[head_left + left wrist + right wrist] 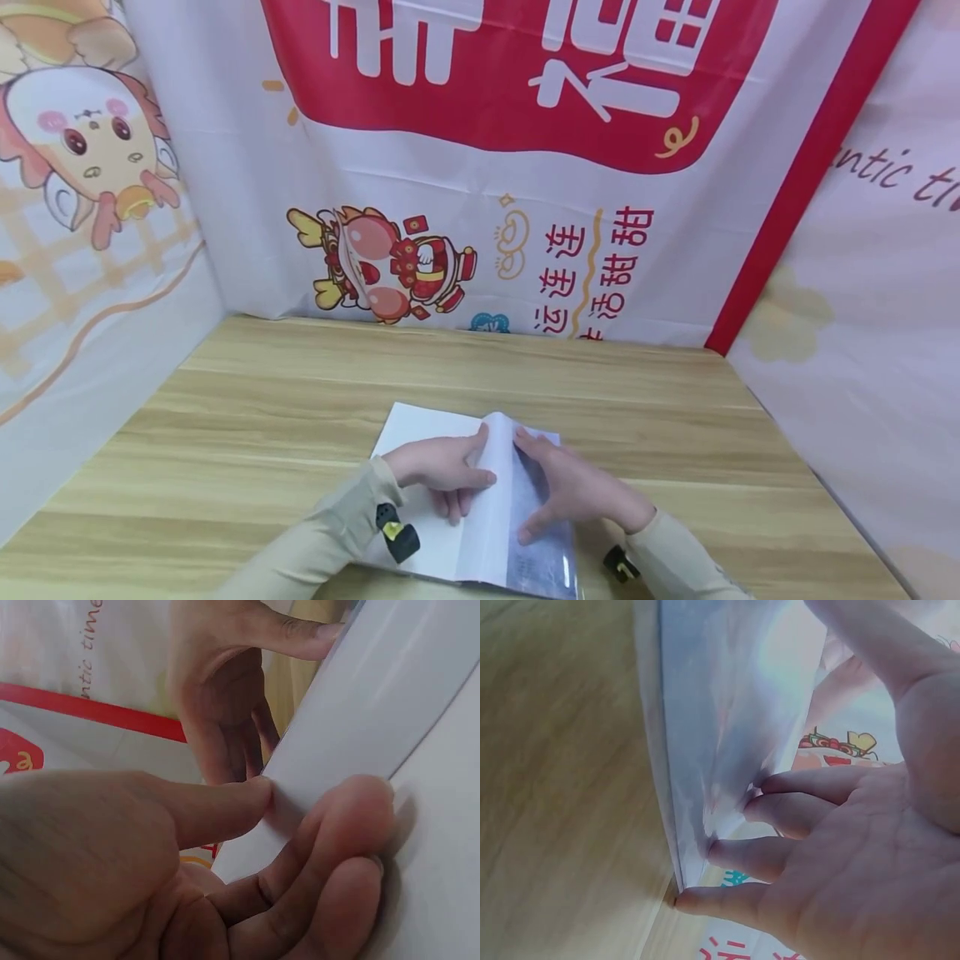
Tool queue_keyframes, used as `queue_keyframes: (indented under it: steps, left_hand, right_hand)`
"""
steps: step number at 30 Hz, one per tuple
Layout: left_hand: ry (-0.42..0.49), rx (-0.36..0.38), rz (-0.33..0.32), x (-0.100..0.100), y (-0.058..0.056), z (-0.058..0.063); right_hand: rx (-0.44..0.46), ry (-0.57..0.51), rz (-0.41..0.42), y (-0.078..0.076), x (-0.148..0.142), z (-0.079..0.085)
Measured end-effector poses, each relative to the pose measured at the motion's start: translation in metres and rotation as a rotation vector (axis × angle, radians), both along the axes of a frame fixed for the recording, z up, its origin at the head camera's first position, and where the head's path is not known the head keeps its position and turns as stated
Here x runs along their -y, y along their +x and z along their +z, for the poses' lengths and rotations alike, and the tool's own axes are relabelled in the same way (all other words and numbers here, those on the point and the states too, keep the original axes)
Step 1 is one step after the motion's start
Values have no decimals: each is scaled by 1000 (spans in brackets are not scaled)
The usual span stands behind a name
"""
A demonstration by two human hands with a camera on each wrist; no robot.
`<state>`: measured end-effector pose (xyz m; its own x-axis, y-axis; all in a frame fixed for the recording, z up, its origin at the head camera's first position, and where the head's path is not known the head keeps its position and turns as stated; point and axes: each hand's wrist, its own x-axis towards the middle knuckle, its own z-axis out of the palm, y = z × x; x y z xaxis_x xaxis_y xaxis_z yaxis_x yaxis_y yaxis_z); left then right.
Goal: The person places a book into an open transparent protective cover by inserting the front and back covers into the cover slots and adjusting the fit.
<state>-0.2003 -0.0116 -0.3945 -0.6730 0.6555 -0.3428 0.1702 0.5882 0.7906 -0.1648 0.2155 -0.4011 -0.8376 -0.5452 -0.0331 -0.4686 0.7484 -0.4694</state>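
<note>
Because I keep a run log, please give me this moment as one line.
book: on table | left hand: touching raised white strip | right hand: fingers spread, touching glossy side

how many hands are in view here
2: the left hand over the white side of the booklet, the right hand over its grey side; no others show.

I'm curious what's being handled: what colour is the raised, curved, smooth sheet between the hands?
The curved sheet is white, clearest in the head view.
</note>
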Motion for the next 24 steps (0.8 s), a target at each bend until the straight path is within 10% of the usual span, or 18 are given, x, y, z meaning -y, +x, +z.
queue_keyframes:
  steps: [24]
  left_hand:
    - [-12,-82,46,-6,5,-3]
  right_hand:
    - [-24,21,4,0,3,-3]
